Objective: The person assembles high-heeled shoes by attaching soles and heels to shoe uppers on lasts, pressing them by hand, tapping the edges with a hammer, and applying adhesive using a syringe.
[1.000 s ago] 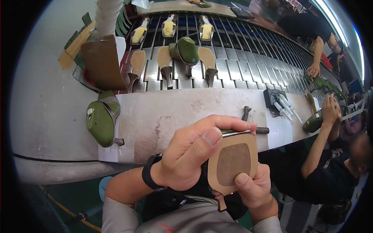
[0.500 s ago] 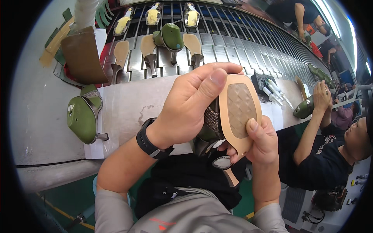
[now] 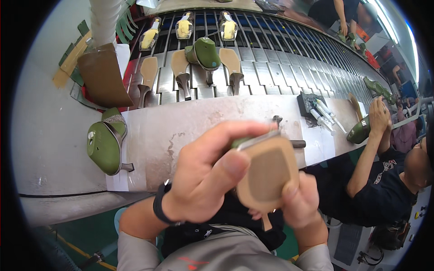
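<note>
Both my hands hold a shoe, its tan sole (image 3: 269,174) with a darker inset panel turned up toward me. My left hand (image 3: 210,169) wraps the shoe's left side, fingers over the far end and thumb along the edge. My right hand (image 3: 300,198) grips the near right part, its thumb pressing on the sole. Blur softens the sole and fingers. A little green upper shows at the far end; most of it is hidden. Below the sole a tan heel piece (image 3: 266,222) sticks out. Just beyond the shoe, a partly hidden tool with a dark cylindrical end (image 3: 297,144) lies on the worktable (image 3: 158,135).
At left stands a green heeled shoe (image 3: 104,147) on white paper. Across the metal roller conveyor (image 3: 266,72) sit several tan soles with heels, a green shoe (image 3: 207,53) and yellow-padded shoe parts (image 3: 184,29). Syringes (image 3: 323,115) lie by a black block. A co-worker (image 3: 379,180) handles another green shoe at right.
The shoe has come down and toward me, and its sole has tilted. Both hands moved with it, keeping their hold. The tool behind it is now partly uncovered.
</note>
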`<action>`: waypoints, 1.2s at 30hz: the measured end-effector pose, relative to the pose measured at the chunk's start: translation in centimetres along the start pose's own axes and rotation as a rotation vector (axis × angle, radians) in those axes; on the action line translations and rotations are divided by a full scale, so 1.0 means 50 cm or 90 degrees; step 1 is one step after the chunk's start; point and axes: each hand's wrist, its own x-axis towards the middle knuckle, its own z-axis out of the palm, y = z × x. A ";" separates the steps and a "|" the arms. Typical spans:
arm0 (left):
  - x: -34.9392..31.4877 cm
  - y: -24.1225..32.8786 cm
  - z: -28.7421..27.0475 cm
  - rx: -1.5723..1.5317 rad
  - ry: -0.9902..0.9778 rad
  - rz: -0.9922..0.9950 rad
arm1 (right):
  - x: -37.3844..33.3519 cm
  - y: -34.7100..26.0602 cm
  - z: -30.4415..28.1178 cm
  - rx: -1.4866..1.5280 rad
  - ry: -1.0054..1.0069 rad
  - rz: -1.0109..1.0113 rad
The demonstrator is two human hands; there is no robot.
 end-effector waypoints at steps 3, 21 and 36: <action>-0.067 0.032 0.008 0.033 0.042 -0.007 | -0.018 0.032 0.017 -0.294 -0.099 -0.226; -0.110 0.108 -0.020 0.364 0.142 0.019 | -0.004 0.057 0.122 -0.323 -0.136 -0.278; -0.086 0.083 -0.095 0.217 0.401 -0.002 | 0.041 0.099 0.127 -0.263 -0.051 -0.229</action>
